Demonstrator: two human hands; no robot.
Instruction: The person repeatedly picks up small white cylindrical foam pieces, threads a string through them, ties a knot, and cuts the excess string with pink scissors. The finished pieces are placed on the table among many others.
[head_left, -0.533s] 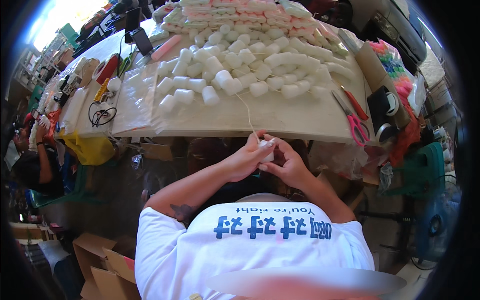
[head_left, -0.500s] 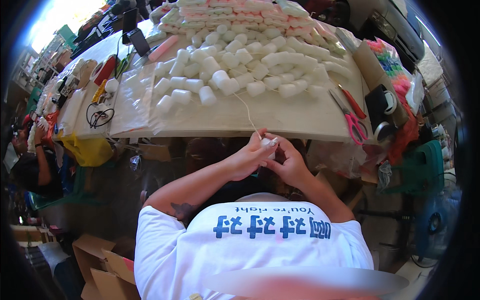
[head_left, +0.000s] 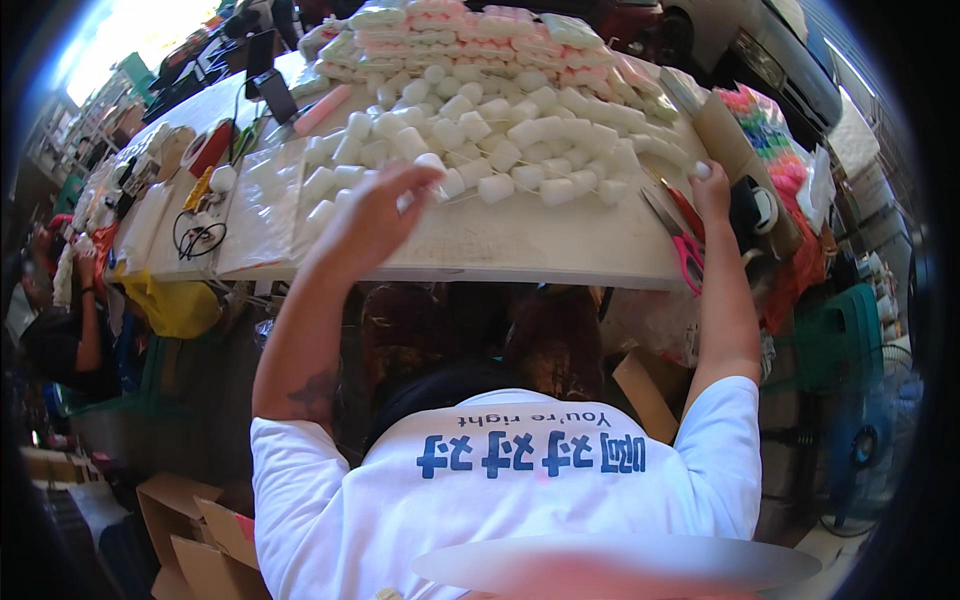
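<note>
White foam cylinders [head_left: 495, 187] strung on thin cord lie in a large heap across the table. My left hand [head_left: 375, 220] reaches over the table to the heap's near left edge, its fingers curled at a white foam cylinder [head_left: 428, 162]. Motion smears that hand, so whether it grips the piece is unclear. Stretched out at the table's right side, my right hand [head_left: 713, 195] pinches a small white foam piece [head_left: 702, 170]. Just left of my right wrist lie pink-handled scissors [head_left: 688, 255] and a red-handled tool [head_left: 684, 208].
Stacked bags of pale foam pieces [head_left: 470, 35] stand behind the heap. Clear plastic bags [head_left: 262, 210] and a black cable [head_left: 200, 235] lie at left. A cardboard box [head_left: 745, 150] stands at right. Another person's arm [head_left: 88, 310] shows at far left.
My hands were together at the table's front edge around a white piece, with a cord running to the heap. They have parted: left hand forward to the heap, right hand out to the right.
</note>
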